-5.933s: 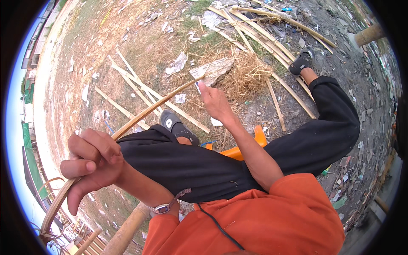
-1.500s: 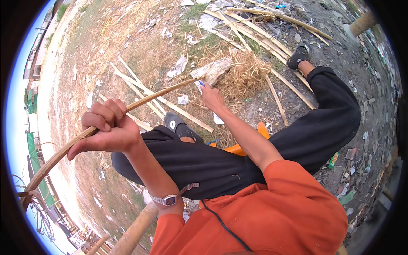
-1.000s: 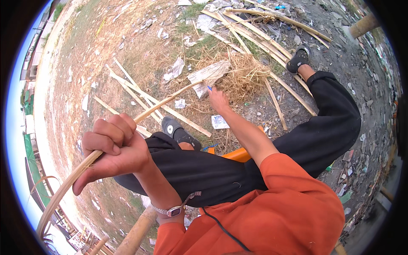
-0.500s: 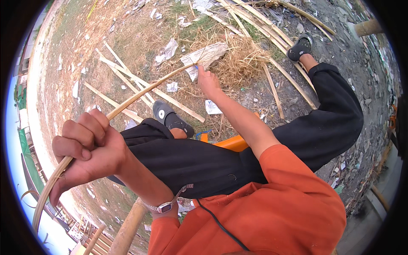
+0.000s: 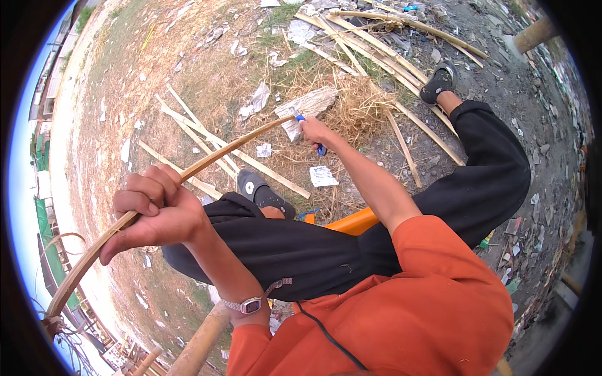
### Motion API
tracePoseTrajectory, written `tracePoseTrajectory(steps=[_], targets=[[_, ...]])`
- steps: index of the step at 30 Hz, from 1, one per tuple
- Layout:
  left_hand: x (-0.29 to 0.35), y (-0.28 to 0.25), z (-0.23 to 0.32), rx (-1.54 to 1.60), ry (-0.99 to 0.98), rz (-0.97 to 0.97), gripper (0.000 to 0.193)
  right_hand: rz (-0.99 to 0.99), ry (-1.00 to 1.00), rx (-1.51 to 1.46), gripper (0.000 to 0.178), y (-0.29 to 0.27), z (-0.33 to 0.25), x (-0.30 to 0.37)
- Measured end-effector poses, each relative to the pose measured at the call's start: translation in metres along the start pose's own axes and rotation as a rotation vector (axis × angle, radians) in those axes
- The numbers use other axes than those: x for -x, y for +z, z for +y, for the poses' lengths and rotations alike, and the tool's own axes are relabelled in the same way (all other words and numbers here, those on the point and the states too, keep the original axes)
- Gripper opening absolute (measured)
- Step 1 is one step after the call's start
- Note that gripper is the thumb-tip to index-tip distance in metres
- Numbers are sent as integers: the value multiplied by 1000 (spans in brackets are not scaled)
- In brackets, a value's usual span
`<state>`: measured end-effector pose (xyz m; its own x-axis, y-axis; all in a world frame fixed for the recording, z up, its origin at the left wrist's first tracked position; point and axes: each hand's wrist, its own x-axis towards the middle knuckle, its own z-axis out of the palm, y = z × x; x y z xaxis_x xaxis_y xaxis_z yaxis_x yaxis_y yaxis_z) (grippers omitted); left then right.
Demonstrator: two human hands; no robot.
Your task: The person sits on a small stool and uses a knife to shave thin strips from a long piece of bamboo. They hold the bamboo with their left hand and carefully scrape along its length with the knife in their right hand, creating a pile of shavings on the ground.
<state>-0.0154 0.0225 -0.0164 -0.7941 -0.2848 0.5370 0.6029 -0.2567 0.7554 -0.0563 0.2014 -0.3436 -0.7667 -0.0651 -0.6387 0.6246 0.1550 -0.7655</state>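
Observation:
A long, bent bamboo strip runs from the lower left up to the middle. My left hand is wrapped round it, fingers closed, thumb along its lower part. At the strip's far tip, my right hand grips a blue-handled knife. Its short metal blade lies at or right beside the tip; whether it touches I cannot tell. Part of the handle shows below the fist. Under the tip, on the ground, lie a whitish flat slab and a heap of pale shavings.
Several split bamboo strips lie crossed on the left ground, and a longer bundle stretches across the upper right. Something orange shows between my legs. A bamboo pole stands close by my left elbow. Paper scraps litter the dirt.
My left hand has moved rightward in the picture with the bamboo strip. The right hand has shifted slightly right and down, and more of the knife now shows.

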Motion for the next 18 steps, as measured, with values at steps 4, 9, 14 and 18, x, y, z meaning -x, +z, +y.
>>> tracePoseTrajectory(steps=[4,9,14,18], targets=[[-2,3,1,75,-11,-36,73,305,-470,232,27,31,-29,61],[-1,3,-4,118,-49,-71,73,466,-233,358,25,47,-38,100],[1,-2,1,78,-33,-48,73,403,-247,398,20,45,-46,104],[0,-4,1,96,-47,-72,73,394,-305,421,17,55,-55,102]])
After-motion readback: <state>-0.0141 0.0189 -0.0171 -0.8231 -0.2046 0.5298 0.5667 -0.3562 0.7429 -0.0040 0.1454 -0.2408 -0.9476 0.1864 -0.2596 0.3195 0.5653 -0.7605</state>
